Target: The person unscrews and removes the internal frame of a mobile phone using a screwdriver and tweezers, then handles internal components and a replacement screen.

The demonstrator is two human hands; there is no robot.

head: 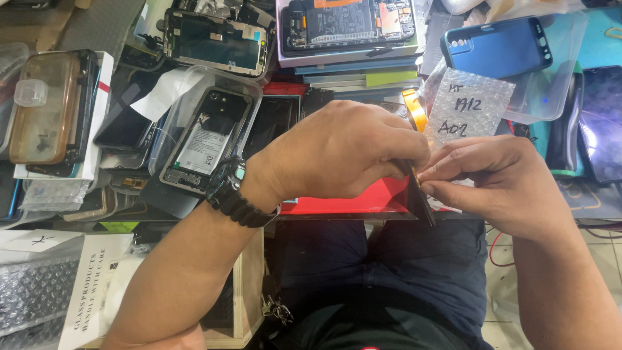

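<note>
— What lies at the far left, around nine o'clock?

— A phone in a cloudy brownish case (45, 107), lying on a white box (97, 123). Next, toward ten o'clock of the hands, an opened phone (207, 139) with its battery showing, inside a clear plastic tray.

— And the left hand?

— The left hand (343, 152), a black wristwatch (228, 188) on its wrist, is curled shut, its fingertips pinched on the top edge of a thin dark panel (420, 198) (it looks like a phone screen seen edge-on). The panel stands nearly upright at the centre of the view, just in front of a red box (363, 198).

— The right hand?

— The right hand (492, 181) meets it from three o'clock, thumb and forefinger closed narrowly on the same panel edge, touching the left fingertips.

— Anything beyond?

— At twelve o'clock of the right hand, a bubble-wrap pouch (470, 107) with handwriting; at one o'clock, a blue phone case (499, 46) in a clear bag.
</note>
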